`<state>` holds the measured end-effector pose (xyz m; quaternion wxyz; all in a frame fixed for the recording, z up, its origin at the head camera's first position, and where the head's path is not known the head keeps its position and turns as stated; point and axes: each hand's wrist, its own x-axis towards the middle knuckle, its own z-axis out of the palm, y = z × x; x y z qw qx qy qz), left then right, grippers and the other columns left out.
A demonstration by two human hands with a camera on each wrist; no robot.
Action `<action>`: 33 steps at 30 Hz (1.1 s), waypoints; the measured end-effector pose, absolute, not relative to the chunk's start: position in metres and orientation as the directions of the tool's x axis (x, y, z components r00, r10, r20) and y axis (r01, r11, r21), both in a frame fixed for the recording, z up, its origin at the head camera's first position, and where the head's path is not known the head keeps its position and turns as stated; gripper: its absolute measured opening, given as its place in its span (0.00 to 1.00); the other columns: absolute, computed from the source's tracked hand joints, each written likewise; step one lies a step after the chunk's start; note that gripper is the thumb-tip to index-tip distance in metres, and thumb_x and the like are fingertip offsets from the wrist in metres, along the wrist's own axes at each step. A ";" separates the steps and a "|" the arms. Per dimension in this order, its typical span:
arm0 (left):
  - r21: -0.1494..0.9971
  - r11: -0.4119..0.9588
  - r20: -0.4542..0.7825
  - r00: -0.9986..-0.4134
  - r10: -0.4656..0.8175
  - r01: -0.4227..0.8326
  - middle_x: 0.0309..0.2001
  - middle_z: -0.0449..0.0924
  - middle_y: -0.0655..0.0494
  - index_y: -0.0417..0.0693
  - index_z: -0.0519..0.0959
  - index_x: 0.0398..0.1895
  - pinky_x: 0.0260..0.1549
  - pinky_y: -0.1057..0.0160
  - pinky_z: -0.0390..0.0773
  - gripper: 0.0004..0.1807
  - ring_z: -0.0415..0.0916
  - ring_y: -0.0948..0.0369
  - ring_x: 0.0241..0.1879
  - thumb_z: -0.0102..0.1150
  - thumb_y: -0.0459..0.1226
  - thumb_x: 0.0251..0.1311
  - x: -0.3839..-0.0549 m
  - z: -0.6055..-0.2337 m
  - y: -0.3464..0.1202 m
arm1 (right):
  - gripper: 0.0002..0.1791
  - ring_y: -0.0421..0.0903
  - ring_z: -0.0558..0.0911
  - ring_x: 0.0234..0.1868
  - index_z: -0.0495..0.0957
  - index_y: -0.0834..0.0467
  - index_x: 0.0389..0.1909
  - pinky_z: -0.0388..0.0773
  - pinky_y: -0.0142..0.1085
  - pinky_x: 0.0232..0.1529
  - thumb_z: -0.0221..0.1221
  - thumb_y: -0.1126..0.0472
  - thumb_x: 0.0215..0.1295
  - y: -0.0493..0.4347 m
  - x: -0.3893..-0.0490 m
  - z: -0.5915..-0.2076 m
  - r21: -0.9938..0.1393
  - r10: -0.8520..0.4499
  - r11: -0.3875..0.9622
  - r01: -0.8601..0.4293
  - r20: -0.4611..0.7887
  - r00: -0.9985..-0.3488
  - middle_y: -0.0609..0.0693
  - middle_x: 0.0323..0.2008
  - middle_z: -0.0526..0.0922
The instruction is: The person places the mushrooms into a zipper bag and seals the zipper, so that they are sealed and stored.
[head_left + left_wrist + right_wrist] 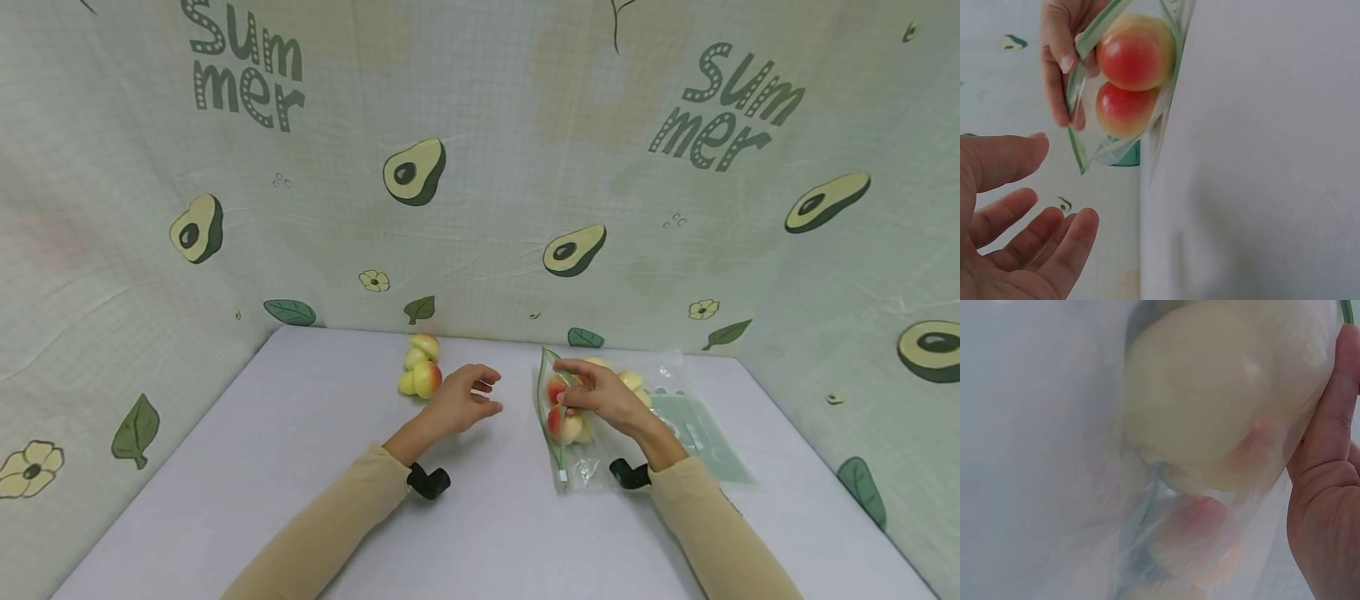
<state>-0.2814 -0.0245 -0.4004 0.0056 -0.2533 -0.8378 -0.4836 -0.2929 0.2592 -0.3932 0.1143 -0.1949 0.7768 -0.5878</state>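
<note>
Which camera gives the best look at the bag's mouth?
The left wrist view: the bag's mouth gapes there up close, with two fruits showing inside. The head view shows it smaller; the right wrist view catches only a green sliver at top right.

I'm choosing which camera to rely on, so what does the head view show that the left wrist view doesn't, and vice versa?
Only the head view shows the loose fruits near the table's far edge, the sleeves and the "Summer" lettering.

Only the left wrist view gives a close look into the open mouth of the bag.

Both show the left hand apart from the bag, the right hand gripping its edge, red-tinged bagged fruits and the white table.
</note>
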 end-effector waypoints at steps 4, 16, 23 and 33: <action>0.803 0.398 0.282 -0.871 0.402 0.444 0.48 0.73 0.46 0.39 0.74 0.53 0.47 0.62 0.78 0.22 0.74 0.47 0.51 0.67 0.32 0.55 -0.283 -0.398 -0.033 | 0.35 0.43 0.80 0.33 0.59 0.69 0.68 0.81 0.35 0.37 0.61 0.69 0.62 0.258 -0.292 -0.392 -0.960 -0.439 0.225 -0.164 0.050 -0.897 0.66 0.67 0.59; 0.743 0.428 0.396 -0.854 0.337 0.514 0.50 0.76 0.47 0.38 0.76 0.51 0.47 0.59 0.78 0.21 0.73 0.53 0.50 0.68 0.29 0.52 -0.286 -0.397 -0.054 | 0.35 0.44 0.80 0.33 0.59 0.69 0.68 0.81 0.35 0.36 0.61 0.69 0.61 0.260 -0.293 -0.393 -0.954 -0.438 0.241 -0.179 0.057 -0.897 0.66 0.66 0.61; 0.688 0.527 0.413 -0.866 0.281 0.499 0.50 0.76 0.50 0.40 0.77 0.52 0.45 0.55 0.75 0.22 0.73 0.52 0.46 0.69 0.33 0.52 -0.287 -0.396 -0.065 | 0.35 0.44 0.80 0.34 0.59 0.69 0.68 0.81 0.35 0.37 0.61 0.69 0.61 0.259 -0.292 -0.394 -0.952 -0.432 0.249 -0.179 0.056 -0.900 0.65 0.67 0.60; 0.649 0.611 0.388 -0.888 0.247 0.454 0.54 0.75 0.49 0.43 0.77 0.52 0.58 0.50 0.66 0.22 0.64 0.51 0.58 0.69 0.35 0.53 -0.292 -0.395 -0.080 | 0.35 0.43 0.80 0.32 0.59 0.70 0.67 0.81 0.35 0.36 0.61 0.69 0.61 0.258 -0.291 -0.391 -0.957 -0.435 0.233 -0.175 0.058 -0.899 0.67 0.65 0.60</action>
